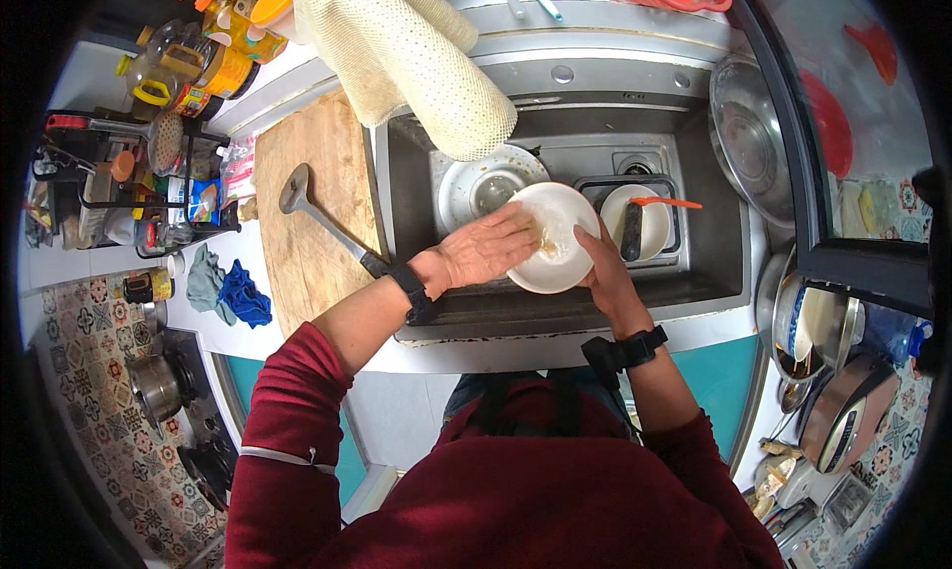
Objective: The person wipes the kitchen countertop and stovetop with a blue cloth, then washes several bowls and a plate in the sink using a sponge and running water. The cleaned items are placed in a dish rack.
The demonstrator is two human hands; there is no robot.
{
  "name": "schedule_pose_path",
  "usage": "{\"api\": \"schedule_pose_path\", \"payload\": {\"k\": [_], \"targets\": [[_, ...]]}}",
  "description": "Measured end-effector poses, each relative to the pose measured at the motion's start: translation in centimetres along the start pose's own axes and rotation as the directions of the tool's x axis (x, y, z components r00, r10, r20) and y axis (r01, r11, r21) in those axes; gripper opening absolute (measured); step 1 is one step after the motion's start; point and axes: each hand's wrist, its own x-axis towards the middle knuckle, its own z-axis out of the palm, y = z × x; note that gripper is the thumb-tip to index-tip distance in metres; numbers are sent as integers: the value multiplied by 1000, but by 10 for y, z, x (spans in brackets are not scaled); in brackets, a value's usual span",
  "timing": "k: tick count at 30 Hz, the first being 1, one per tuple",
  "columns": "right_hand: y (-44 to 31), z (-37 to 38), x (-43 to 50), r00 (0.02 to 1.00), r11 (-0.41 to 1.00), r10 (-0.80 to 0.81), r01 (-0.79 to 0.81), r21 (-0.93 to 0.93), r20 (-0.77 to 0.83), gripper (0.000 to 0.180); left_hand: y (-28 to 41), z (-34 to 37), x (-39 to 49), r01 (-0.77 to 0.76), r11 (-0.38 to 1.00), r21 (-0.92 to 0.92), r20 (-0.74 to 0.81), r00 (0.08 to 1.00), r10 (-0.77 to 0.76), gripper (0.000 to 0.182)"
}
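Note:
A white bowl is tilted above the middle of the kitchen sink, with some yellowish residue and wetness inside. My right hand grips its right rim, thumb over the inner edge. My left hand lies flat across the left rim, its extended fingertips at the inside surface; its thumb is hidden. Behind the bowl, a white plate with food specks sits in the sink, bearing a smaller round dish. To the right, a dark-rimmed rectangular tray holds another white bowl and an orange-handled brush-like tool.
Left of the sink, a ladle lies on a wooden cutting board. Beige perforated matting overhangs the sink's back. A metal basin leans at the right beside a dark window frame. Cloths lie far left.

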Motion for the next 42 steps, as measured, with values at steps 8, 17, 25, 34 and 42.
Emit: {"api": "schedule_pose_path", "payload": {"k": [8,17,25,34,42], "targets": [[4,13,13,979,986,-163,165,2,-126,49,85,27,37,546,812,-207,-94,815,-572,39],[-6,8,12,999,1000,-23,22,-6,-41,51,60,-11,25,334,892,-306,35,940,-340,38],[15,26,0,982,971,-171,182,157,-82,49,96,7,58,559,681,-473,-89,739,-668,39],[9,16,-8,998,995,-67,68,72,-15,49,22,-8,-7,63,996,-70,122,991,-54,37],[7,20,-6,976,977,-215,214,12,30,48,63,-6,17,426,905,12,-30,904,-426,41]]}}
